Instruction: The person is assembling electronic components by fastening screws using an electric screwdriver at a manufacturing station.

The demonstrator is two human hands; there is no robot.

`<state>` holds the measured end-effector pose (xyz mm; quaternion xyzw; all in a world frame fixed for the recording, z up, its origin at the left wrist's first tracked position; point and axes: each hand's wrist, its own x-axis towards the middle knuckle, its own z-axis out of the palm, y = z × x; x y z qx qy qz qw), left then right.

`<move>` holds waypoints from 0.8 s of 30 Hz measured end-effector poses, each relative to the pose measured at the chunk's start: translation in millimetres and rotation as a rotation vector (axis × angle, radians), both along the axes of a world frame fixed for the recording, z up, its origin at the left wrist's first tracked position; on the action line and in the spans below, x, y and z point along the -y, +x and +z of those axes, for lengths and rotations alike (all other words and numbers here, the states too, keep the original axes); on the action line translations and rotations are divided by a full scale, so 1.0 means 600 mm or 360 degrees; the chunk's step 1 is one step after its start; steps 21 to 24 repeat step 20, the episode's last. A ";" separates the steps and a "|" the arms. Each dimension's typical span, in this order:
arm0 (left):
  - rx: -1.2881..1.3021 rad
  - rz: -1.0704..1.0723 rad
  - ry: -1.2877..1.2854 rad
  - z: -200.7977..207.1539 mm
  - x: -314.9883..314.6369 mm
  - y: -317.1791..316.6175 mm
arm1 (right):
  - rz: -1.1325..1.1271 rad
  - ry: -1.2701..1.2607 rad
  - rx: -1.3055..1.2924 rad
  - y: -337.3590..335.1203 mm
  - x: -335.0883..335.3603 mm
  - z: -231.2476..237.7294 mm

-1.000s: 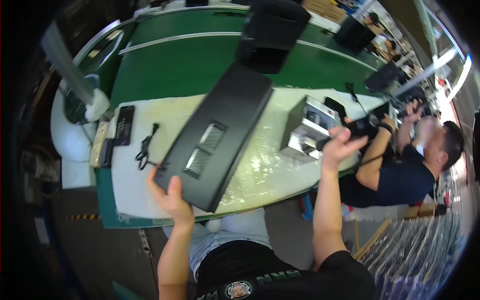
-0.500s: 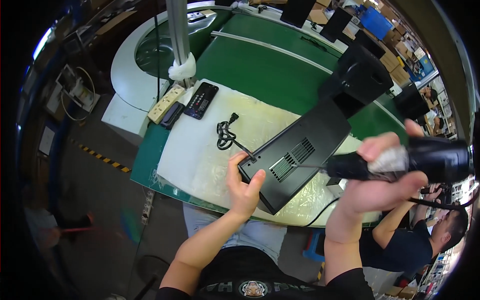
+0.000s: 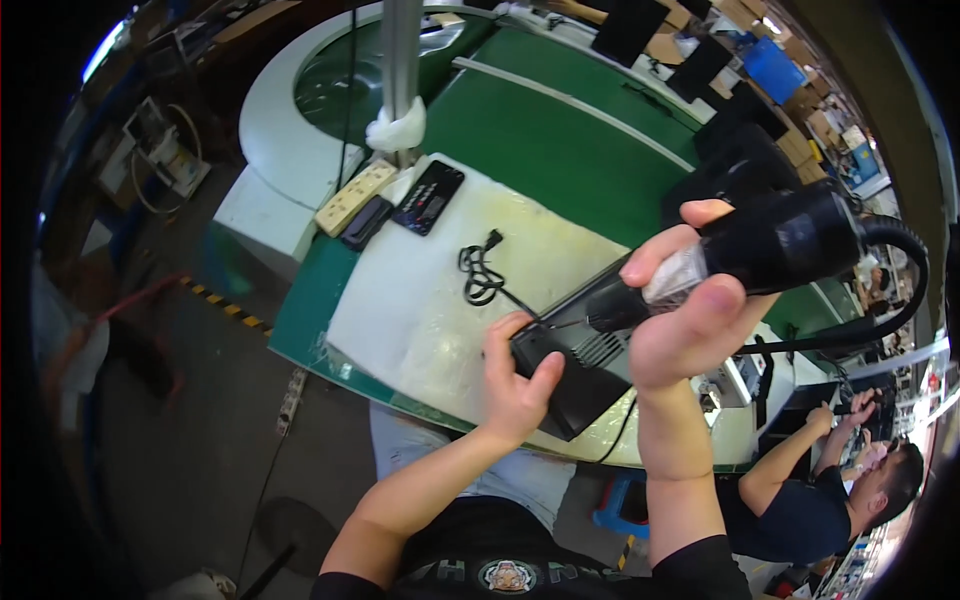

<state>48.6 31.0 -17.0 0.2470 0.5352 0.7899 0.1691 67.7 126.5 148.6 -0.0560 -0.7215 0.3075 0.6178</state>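
Observation:
On the pale padded mat point(image 3: 400, 330) lies a black box-shaped housing point(image 3: 572, 403) with slotted vents and a corded black plug cable point(image 3: 484, 285) at its left end. My left hand point(image 3: 515, 390) grips that end, thumb on the top face and fingers at the far edge. In my right hand point(image 3: 690, 320) is a black electric screwdriver point(image 3: 785, 240), its thin bit pointing down-left over the corner near the cable. Whether the bit touches a screw cannot be made out. My right hand and the tool hide much of the housing.
A black panel with small markings point(image 3: 430, 197), a cream power strip point(image 3: 357, 197) and a small black block point(image 3: 368, 222) sit left of the mat. A metal post point(image 3: 400, 70) rises there. Beyond runs a green conveyor point(image 3: 560, 140). A co-worker point(image 3: 810, 510) sits at right.
My right hand has moved the screwdriver left, its bit going from the vents to the corner by the cable. The left hand still grips the housing. The view has shifted slightly.

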 end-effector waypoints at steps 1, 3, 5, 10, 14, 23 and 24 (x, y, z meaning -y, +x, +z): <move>0.0005 -0.0010 -0.0027 -0.001 0.003 -0.003 | -0.0023 -0.0036 -0.0007 -0.004 0.005 0.001; -0.0033 0.0039 -0.0049 -0.008 -0.003 0.002 | -0.0036 -0.0099 -0.0023 -0.014 0.005 -0.005; -0.0168 -0.0019 -0.0149 -0.008 -0.011 0.012 | -0.0115 -0.0140 -0.0037 0.002 -0.010 -0.013; -0.0264 0.0070 -0.0101 -0.001 -0.009 0.012 | 0.0041 -0.0140 -0.0106 0.005 -0.019 -0.033; -0.0342 0.0159 -0.0101 0.001 -0.003 0.010 | 0.0199 -0.0097 -0.0100 -0.001 -0.016 -0.036; -0.0245 0.0050 -0.0098 0.005 -0.006 0.026 | 0.0128 -0.0098 -0.0060 -0.005 -0.027 -0.025; -0.0245 0.0050 -0.0098 0.005 -0.006 0.026 | 0.0128 -0.0098 -0.0060 -0.005 -0.027 -0.025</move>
